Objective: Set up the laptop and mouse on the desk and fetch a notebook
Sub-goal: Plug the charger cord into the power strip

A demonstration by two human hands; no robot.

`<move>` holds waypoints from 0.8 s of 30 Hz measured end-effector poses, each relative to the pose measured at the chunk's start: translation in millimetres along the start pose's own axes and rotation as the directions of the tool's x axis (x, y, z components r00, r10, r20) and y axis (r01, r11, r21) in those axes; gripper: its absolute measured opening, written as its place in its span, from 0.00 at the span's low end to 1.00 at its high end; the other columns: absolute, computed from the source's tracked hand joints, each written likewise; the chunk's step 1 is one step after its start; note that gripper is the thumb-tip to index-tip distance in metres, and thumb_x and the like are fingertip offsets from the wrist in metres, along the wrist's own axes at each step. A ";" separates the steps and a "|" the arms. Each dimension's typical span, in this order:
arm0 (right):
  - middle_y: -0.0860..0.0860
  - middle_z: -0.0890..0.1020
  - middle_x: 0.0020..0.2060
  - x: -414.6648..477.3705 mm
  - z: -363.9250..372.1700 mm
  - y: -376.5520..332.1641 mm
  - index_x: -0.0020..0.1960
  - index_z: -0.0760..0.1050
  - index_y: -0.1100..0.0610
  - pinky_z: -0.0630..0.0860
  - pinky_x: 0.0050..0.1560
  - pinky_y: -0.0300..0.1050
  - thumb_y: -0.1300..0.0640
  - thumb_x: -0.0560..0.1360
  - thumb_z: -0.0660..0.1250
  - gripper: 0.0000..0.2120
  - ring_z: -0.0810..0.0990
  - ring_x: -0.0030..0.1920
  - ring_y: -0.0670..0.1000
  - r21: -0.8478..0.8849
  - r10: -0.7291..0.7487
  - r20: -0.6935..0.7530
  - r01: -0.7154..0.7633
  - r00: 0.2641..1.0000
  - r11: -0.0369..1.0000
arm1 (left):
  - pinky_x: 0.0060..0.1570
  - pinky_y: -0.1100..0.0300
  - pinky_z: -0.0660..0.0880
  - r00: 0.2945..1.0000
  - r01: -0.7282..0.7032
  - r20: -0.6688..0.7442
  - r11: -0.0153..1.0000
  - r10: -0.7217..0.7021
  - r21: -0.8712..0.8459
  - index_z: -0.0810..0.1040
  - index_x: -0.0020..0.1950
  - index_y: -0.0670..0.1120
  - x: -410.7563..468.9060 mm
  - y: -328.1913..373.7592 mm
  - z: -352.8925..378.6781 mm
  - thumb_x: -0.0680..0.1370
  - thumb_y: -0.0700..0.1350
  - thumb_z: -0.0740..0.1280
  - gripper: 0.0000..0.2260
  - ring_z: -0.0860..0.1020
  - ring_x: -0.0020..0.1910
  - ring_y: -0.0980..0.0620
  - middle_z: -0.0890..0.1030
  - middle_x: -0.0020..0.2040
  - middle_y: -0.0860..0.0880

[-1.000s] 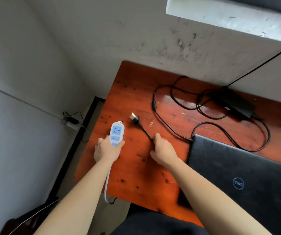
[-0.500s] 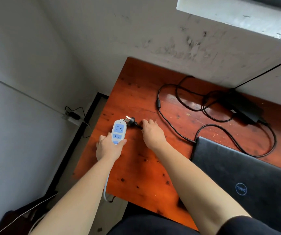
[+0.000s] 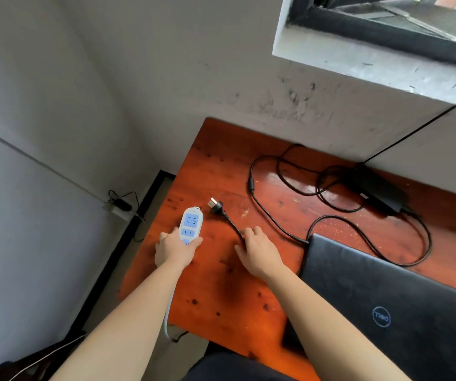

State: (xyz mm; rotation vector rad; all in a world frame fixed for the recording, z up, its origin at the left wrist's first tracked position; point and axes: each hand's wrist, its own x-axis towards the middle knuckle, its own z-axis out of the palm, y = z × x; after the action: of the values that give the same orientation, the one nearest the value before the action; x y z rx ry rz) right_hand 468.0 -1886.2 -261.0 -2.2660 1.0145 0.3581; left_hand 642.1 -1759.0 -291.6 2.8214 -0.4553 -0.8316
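Head view: power strip (image 3: 190, 225) is clasped by the left hand (image 3: 174, 250); right hand (image 3: 258, 253), fingers spread, has slid back from the plug (image 3: 216, 207), unplugged as yet

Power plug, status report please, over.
Left hand shut on power strip. Right hand on the cord, plug unplugged beside strip. Laptop closed. Nothing in the way.

Black laptop (image 3: 380, 306), lid closed and logo uppermost, lying flat at the near right of the red-brown worktop (image 3: 221, 284); its thin black cable plugged in at the far-left corner.
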 end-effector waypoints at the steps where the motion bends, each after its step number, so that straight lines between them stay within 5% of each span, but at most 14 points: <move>1: 0.56 0.71 0.62 1.8 1.8 -3.3 0.70 0.66 0.57 0.75 0.55 0.54 0.49 0.81 0.63 0.21 0.74 0.62 0.61 -0.026 -0.015 0.008 0.015 1.000 1.000 | 0.47 0.50 0.81 1.000 0.002 0.002 1.000 -0.002 0.002 0.72 0.66 0.52 -0.3 -0.4 0.2 0.71 0.69 0.68 0.30 0.76 0.51 0.47 0.72 0.53 0.47; 9: 0.58 0.66 0.71 69.7 1.6 -45.9 0.79 0.57 0.56 0.72 0.65 0.57 0.41 0.78 0.67 0.37 0.68 0.70 0.60 0.144 0.100 -0.084 -0.088 0.991 0.986 | 0.46 0.52 0.80 1.000 0.007 -0.009 1.000 -0.007 0.006 0.69 0.70 0.52 6.0 -2.7 6.7 0.71 0.69 0.67 0.33 0.75 0.52 0.47 0.71 0.54 0.47; 15: 0.58 0.68 0.63 84.2 2.4 -38.3 0.68 0.71 0.55 0.74 0.59 0.57 0.38 0.80 0.63 0.25 0.71 0.64 0.62 0.120 0.151 -0.078 -0.141 0.985 0.983 | 0.43 0.56 0.77 1.000 0.016 -0.024 1.000 -0.016 0.007 0.68 0.71 0.51 5.3 -4.9 11.6 0.72 0.69 0.67 0.34 0.74 0.54 0.48 0.71 0.55 0.47; 20: 0.51 0.77 0.60 52.2 -10.0 -21.1 0.73 0.66 0.49 0.73 0.64 0.53 0.39 0.81 0.61 0.24 0.77 0.62 0.56 0.573 0.184 -0.003 -0.149 0.983 0.806 | 0.43 0.56 0.74 1.000 0.020 -0.017 0.999 -0.021 -0.030 0.69 0.71 0.50 1.3 1.3 6.4 0.72 0.67 0.68 0.33 0.73 0.55 0.47 0.71 0.56 0.45; 24: 0.46 0.80 0.54 13.6 -19.1 -18.0 0.73 0.64 0.45 0.78 0.58 0.50 0.39 0.81 0.59 0.23 0.82 0.53 0.52 0.725 0.161 0.010 -0.118 0.987 0.679 | 0.45 0.55 0.74 0.999 0.034 -0.010 0.996 -0.035 -0.086 0.72 0.67 0.50 -4.6 3.0 3.3 0.72 0.65 0.70 0.30 0.73 0.55 0.45 0.72 0.55 0.44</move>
State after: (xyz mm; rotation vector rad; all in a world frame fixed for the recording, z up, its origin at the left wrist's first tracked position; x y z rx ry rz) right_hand 490.4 -1897.0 -245.0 -1.4783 1.1100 -0.0620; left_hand 636.0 -1760.5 -291.4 2.7607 -0.3610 -0.8214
